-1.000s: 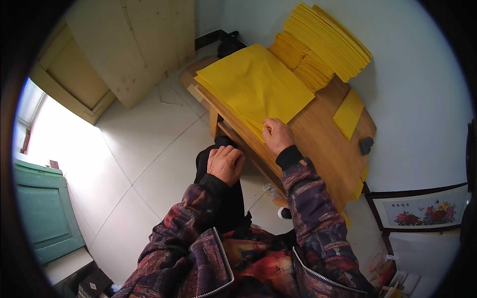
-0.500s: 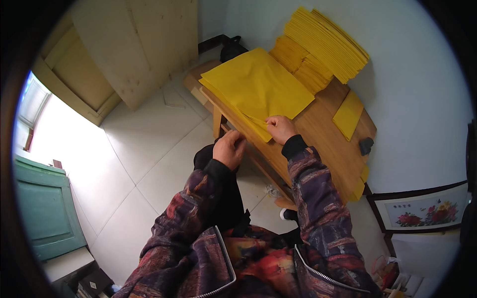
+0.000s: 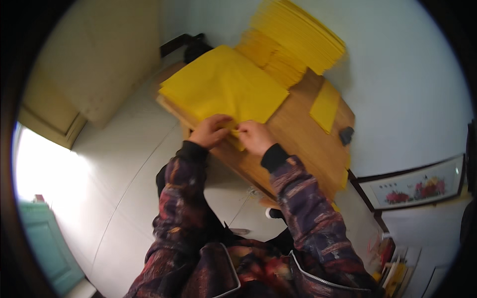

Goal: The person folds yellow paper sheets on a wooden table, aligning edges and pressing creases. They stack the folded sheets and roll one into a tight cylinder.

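Note:
A pile of wide yellow fabric-like sheets (image 3: 223,82) lies on the wooden table, its near corner toward me. At that corner my right hand (image 3: 256,137) is closed, thumb and fingers pinching the edge of the top yellow sheet. Just left of it, my left hand (image 3: 209,131) lies against the same edge, thumb and fingers apart. The hands nearly meet, and a small fold of yellow shows between them. How many layers the right fingers hold is hidden.
Folded yellow stacks (image 3: 298,37) rise behind the pile, by the wall. A yellow folded piece (image 3: 325,107) and a small dark object (image 3: 346,135) sit on the right of the wooden table (image 3: 303,144). A framed flower picture (image 3: 412,186) leans at right.
My left hand has come up from beside the table to the sheet's near corner, its fingers spreading. The right hand stays at the pinched edge. The view has shifted, moving the table leftward.

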`<action>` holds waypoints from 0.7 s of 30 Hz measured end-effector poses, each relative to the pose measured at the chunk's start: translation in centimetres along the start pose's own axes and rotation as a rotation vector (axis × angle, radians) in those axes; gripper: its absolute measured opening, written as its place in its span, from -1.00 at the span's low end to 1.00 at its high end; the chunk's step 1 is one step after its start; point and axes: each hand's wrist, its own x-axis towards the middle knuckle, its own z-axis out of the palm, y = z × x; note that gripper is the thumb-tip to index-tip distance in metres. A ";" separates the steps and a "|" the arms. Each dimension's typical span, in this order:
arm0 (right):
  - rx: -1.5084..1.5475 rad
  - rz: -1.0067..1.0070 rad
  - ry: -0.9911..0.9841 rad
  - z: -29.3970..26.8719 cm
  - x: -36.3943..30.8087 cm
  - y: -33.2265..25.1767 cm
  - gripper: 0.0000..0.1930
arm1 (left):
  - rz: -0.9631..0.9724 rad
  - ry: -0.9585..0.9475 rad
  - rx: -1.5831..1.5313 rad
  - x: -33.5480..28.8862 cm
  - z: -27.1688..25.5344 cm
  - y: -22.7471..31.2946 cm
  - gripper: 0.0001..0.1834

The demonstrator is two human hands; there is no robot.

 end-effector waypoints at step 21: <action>-0.713 0.908 0.568 -16.7 -13.2 32.0 -0.68 | -0.248 -0.106 0.034 -0.4 -0.3 5.4 -0.41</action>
